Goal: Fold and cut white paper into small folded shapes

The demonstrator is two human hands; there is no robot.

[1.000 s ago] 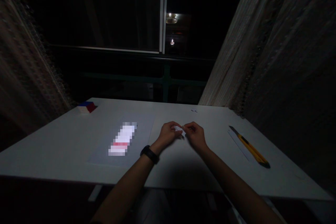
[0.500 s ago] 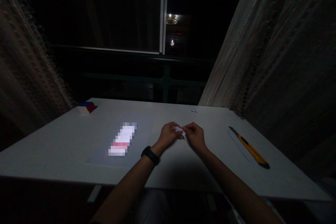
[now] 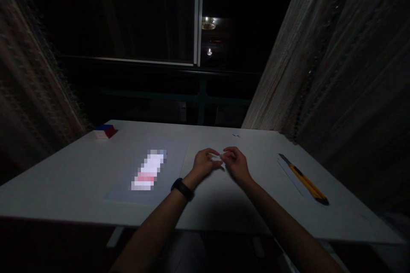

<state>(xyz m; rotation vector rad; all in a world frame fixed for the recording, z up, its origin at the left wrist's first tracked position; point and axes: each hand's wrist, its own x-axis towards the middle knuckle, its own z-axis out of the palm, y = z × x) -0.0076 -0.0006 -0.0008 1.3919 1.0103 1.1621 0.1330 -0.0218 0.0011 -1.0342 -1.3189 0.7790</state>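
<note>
Over the middle of the white table, my left hand (image 3: 204,165) and my right hand (image 3: 236,164) meet at a small white piece of paper (image 3: 216,158). My left thumb and fingers pinch it from the left. The right thumb and forefinger close on its right end, and those fingertips cover part of it. Its exact shape and folds are too dark and small to make out. A black band (image 3: 182,189) is round my left wrist.
A lit phone (image 3: 147,170), its screen blurred, lies on a pale sheet (image 3: 120,194) at the left. A yellow utility knife (image 3: 306,181), blade out, rests beside a thin white strip (image 3: 290,176) at right. Small scraps (image 3: 236,135) and a coloured cube (image 3: 105,131) sit farther back.
My right fingers have shifted slightly left along the paper, and the paper has turned a little between the hands. Things on the table stay where they were.
</note>
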